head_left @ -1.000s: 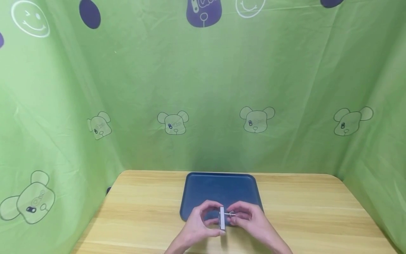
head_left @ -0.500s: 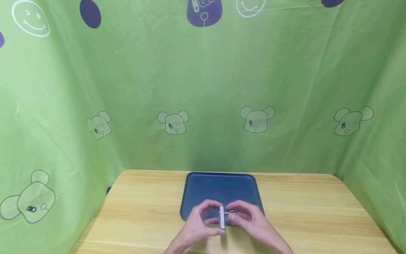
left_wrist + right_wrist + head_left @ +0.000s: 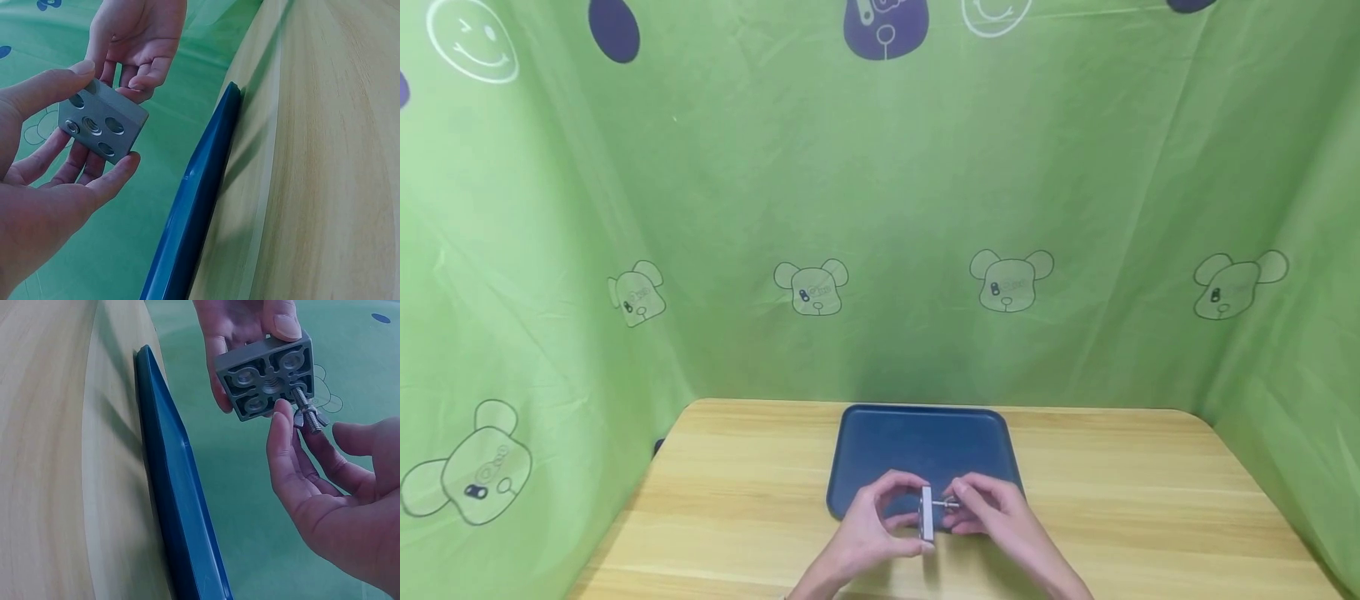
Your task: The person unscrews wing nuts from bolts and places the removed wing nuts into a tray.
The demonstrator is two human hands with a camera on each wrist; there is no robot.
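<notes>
My left hand (image 3: 876,521) grips a small grey square block (image 3: 927,514) by its edges, thumb and fingers on opposite sides. In the left wrist view, one face of the block (image 3: 103,122) has several round holes, with a bolt end seated in a corner one. Out of the other, ribbed face, seen in the right wrist view, sticks a threaded bolt (image 3: 299,399) carrying a wing nut (image 3: 309,417). My right hand (image 3: 337,494) is around the wing nut with fingers loosely bent; its thumb stands apart from the nut. Whether a fingertip touches the nut is hard to tell.
Beneath and beyond the hands lies a dark blue tray (image 3: 925,450) with a raised rim, on a light wooden table (image 3: 1120,492). A green printed cloth (image 3: 910,333) encloses the table at the back and both sides.
My right fingers have shifted about the wing nut, and the thumb has moved from below it to above. The left hand keeps its grip on the block, almost unmoved.
</notes>
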